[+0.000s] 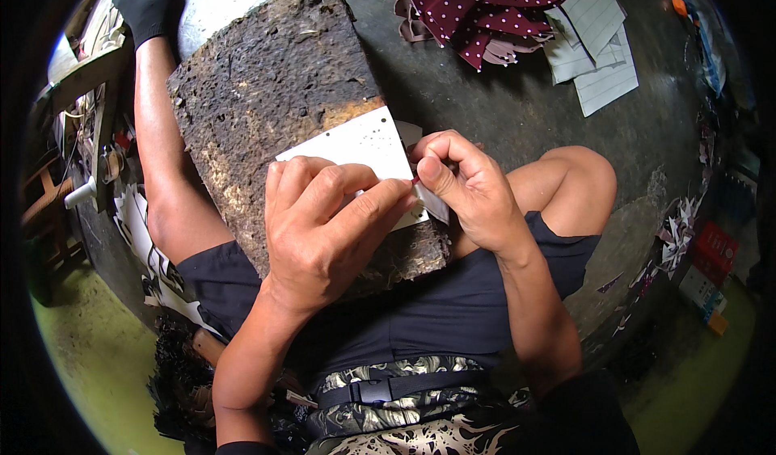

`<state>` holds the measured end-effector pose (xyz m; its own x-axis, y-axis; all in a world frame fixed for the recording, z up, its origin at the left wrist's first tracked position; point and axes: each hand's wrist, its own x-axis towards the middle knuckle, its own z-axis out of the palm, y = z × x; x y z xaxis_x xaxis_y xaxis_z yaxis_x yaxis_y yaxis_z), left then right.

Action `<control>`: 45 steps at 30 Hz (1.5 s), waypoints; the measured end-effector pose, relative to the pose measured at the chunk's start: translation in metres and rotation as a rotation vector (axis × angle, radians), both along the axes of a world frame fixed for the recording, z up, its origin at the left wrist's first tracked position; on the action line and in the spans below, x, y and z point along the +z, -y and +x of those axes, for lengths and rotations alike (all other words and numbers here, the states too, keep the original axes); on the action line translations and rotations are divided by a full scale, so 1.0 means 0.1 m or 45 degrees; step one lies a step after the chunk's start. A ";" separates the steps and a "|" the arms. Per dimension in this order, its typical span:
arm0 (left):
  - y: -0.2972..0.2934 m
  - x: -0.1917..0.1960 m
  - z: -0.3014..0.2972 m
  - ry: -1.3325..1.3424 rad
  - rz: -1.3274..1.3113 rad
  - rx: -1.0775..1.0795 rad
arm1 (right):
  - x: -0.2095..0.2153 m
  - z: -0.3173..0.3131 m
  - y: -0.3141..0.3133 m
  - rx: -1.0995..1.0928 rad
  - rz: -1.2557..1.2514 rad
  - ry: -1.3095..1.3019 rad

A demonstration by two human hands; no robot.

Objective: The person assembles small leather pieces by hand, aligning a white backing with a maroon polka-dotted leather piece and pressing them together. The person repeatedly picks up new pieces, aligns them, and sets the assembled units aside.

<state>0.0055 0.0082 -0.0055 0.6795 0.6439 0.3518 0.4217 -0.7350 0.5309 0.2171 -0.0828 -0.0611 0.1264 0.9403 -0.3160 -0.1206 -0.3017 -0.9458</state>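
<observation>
A rough dark brown board point(275, 91) rests across my lap. On it lies a white card point(356, 144) with small punched holes. My left hand point(327, 225) presses down on the card's near edge, fingers curled over it. My right hand point(465, 184) pinches the card's right edge between thumb and forefinger, where a sliver of dark red shows. What lies under the hands is hidden.
A pile of dark red dotted fabric pieces point(485, 6) lies at the top, next to white lined paper sheets point(594, 43). My left leg with a black sock point(149, 10) stretches out at upper left. Small boxes and paper scraps point(699, 261) sit at right.
</observation>
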 end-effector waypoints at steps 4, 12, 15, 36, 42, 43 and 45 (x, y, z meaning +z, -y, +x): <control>0.01 -0.02 -0.01 -0.023 0.049 -0.006 | -0.02 -0.01 0.02 -0.016 0.001 0.043; -0.05 0.02 -0.16 -0.072 0.121 -0.138 | -0.02 -0.05 0.02 -0.053 -0.036 -0.002; -0.08 0.07 -0.20 -0.142 0.193 -0.218 | -0.03 -0.04 0.03 -0.053 -0.016 0.015; 0.60 0.38 0.28 0.189 -0.805 0.010 | 0.85 -0.20 0.17 -0.587 0.427 0.278; 0.52 0.51 0.03 1.107 -1.687 0.063 | 1.24 -0.25 0.26 -0.654 0.430 -0.309; 0.46 0.59 -0.05 1.175 -1.787 0.042 | 1.31 -0.25 0.29 -0.605 0.386 -0.411; 0.31 0.78 -0.18 1.015 -1.803 0.068 | 1.40 -0.20 0.33 -0.434 0.324 -0.646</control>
<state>-0.0130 -0.0229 0.0727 0.5923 0.7563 -0.2777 -0.2686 0.5104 0.8169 0.1976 -0.1155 0.0787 0.3240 0.9272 -0.1879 -0.6190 0.0576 -0.7833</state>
